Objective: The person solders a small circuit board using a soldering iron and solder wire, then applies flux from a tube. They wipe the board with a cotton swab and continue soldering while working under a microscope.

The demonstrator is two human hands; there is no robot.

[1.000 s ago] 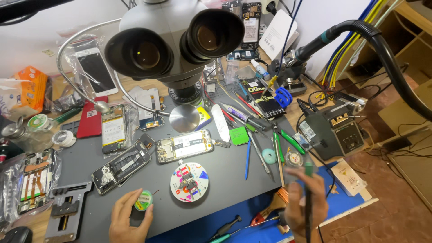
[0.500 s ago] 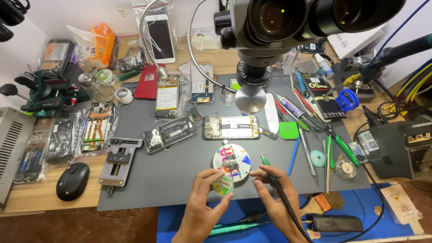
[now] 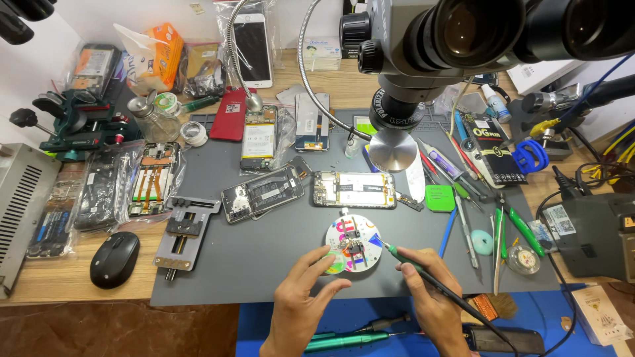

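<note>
A: We're looking down at the grey mat [image 3: 264, 264] on the desk [image 3: 79, 281], and right at its near middle a round white disc [image 3: 352, 244] is lying flat, its face showing coloured patches and a small dark clamp at the centre.

B: A little board seems to be sitting in that clamp, though it's too small to make out.

A: The left hand [image 3: 303, 301] is coming up from the bottom edge, wrist low, fingers [image 3: 311, 259] spread and curling onto the disc's near-left rim, touching it. It's resting there rather than squeezing.

B: And the right hand [image 3: 430, 307] is angling in from the lower right, fingers together, clamped pen-style on a soldering iron [image 3: 413, 268] with a green grip.

A: The iron's tip is pointing up and left, sitting at the disc's right edge; whether it's touching, I cannot tell. Its black cable is trailing off to the lower right.

B: Just beyond the disc an opened phone [image 3: 354, 190] is lying flat, under the microscope [image 3: 423, 46]. A mouse [image 3: 114, 259] is sitting well off to the left.
</note>
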